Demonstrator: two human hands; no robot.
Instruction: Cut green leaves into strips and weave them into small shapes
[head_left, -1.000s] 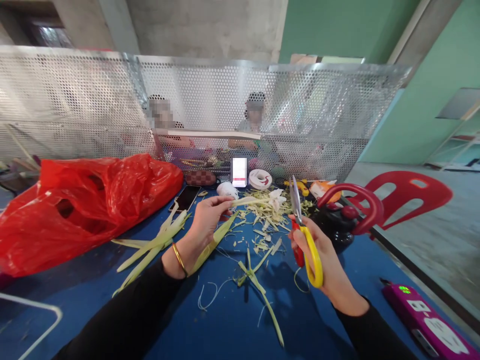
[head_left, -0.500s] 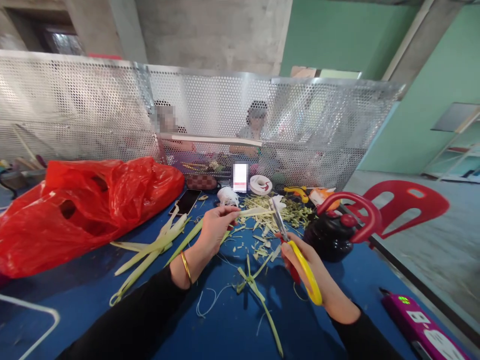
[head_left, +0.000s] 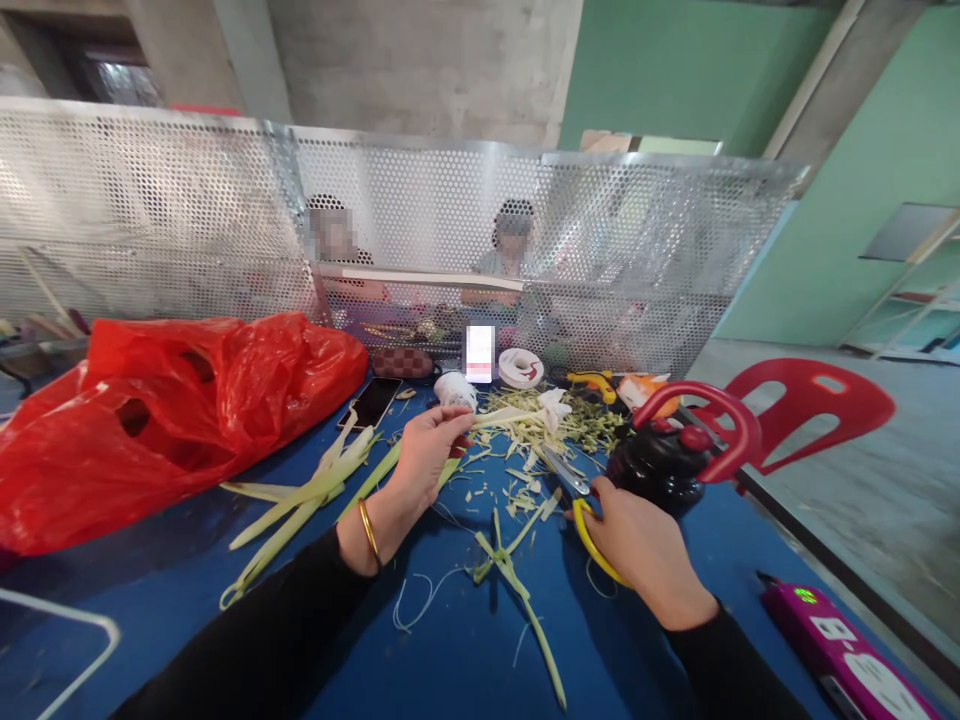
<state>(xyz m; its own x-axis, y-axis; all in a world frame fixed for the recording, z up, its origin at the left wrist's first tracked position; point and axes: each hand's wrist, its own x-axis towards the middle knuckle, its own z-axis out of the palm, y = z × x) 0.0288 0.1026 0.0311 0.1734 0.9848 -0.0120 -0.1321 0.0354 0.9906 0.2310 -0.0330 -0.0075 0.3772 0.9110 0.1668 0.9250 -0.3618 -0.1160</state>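
Note:
My left hand (head_left: 429,452), with a gold bangle at the wrist, pinches a pale green plant strip (head_left: 506,415) that points right and ends near a white crumpled tuft (head_left: 553,410). My right hand (head_left: 637,540) is closed over the yellow handle of the scissors (head_left: 568,472). The blades point up and left, low over the cut scraps (head_left: 525,492). A star-shaped piece of knotted strips (head_left: 510,575) lies on the blue table between my forearms. More long strips (head_left: 319,490) lie left of my left hand, and some run beneath it.
At left sits a red plastic bag (head_left: 202,410). A phone (head_left: 375,402), checkered pouch (head_left: 403,363), white spool (head_left: 521,368) and yellow tool (head_left: 592,383) stand toward the perforated metal screen (head_left: 420,190). On the right are a dark kettle (head_left: 660,462) and a purple power strip (head_left: 840,640). Two people sit beyond the screen.
The scissors have moved away from the strip and down toward the table, and my right hand has turned palm down over them. My left hand stays nearly in place with the strip.

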